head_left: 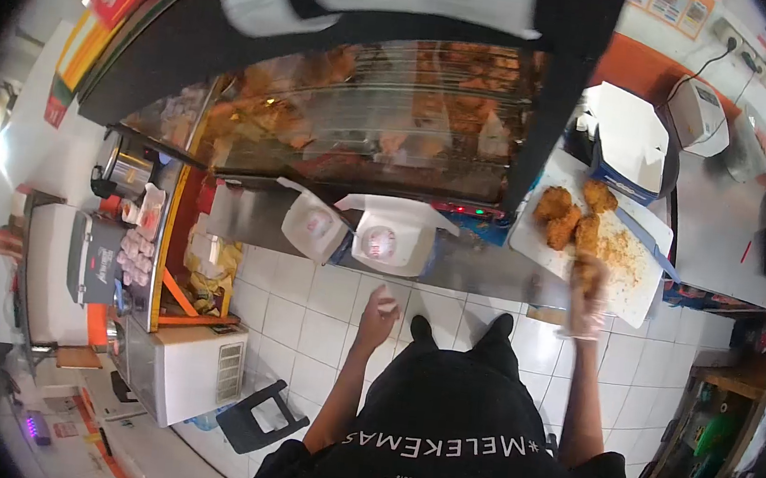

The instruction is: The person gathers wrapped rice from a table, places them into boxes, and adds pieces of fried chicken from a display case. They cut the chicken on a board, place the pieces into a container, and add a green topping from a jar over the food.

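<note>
My right hand, in a thin clear glove, is closed around a piece of fried chicken at the near edge of the white cutting board. More fried chicken pieces lie on the board, with crumbs and a knife beside them. My left hand is raised below the counter's front edge, fingers curled around something small and white, too small to name. Two open white boxes, one on the left and a wider one, stand on the counter ahead of it.
A glass display warmer with food stands behind the boxes. Beyond the board are a large open box and a white device. A black stool and a white appliance are at lower left, a shelf unit at right.
</note>
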Demonstrator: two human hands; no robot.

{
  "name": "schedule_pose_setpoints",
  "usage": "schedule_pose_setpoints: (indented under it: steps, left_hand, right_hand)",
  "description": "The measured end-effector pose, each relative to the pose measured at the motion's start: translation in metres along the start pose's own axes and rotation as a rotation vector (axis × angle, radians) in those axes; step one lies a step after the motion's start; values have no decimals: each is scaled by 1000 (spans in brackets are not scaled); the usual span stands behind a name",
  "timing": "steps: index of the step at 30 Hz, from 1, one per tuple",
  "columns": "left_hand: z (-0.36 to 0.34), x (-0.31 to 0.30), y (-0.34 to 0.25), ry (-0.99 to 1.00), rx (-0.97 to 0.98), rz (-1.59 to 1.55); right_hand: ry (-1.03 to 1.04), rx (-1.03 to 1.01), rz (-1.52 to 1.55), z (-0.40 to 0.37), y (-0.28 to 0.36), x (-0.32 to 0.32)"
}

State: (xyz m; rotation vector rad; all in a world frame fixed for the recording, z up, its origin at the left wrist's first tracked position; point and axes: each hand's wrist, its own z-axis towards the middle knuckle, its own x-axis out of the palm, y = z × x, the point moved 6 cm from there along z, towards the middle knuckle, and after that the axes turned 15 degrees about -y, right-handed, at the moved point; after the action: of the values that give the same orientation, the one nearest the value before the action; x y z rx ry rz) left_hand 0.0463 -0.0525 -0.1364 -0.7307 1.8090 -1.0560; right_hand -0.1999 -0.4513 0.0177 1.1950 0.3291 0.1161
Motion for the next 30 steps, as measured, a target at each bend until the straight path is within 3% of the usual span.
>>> schedule_pose_setpoints:
  steps: [1, 2, 3, 5, 6, 8, 10, 13, 16, 18, 20, 22, 23, 27, 30]
  left_hand:
    - [10, -10, 0, -65, 38, -65]
    - [17, -13, 0, -22, -16, -104]
    - [27, -14, -8, 23, -64, -147]
    - [34, -18, -22, 103, -131, -151]
    - [36, -23, -24, 133, -63, -120]
    - [34, -28, -25, 218, 75, -65]
    - [24, -37, -20, 283, -13, -156]
    - [-2, -57, -5, 275, -163, -142]
    - [-30, -71, 24, 228, -237, -84]
    - [-48, -71, 50, 229, -321, -74]
    - [-58, -61, 57, 230, -352, -50]
    - [-63, -44, 51, 244, -331, -7]
    - [-63, -33, 42, 248, -315, 1]
    - [-56, 36, -12, 246, -246, -6]
    - [-55, 104, -56, 260, -140, -45]
  right_hand:
    - [114, -121, -40, -18, 8, 43]
    - [227, -10, 11, -40, 20, 85]
    - [294, -172, 74, -44, 67, 126]
    - [437, -360, -91, -60, 107, 200]
    - [499, -500, -145, -70, 103, 235]
    - [576, -585, -373, -92, 55, 296]
    - [717, -578, -517, -92, 90, 299]
    - [388, -574, -241, -83, 106, 267]
    - [243, -531, -513, -71, 61, 192]
    - [-40, -328, -430, -38, -1, 112]
    - [-120, -241, -604, 0, -36, 48]
    - [-102, 5, -896, 34, -47, 12]
    - [-18, 139, -899, 47, -56, 4]
    - [146, -65, -830, 71, -108, -8]
    - [239, -268, -738, 87, -114, -59]
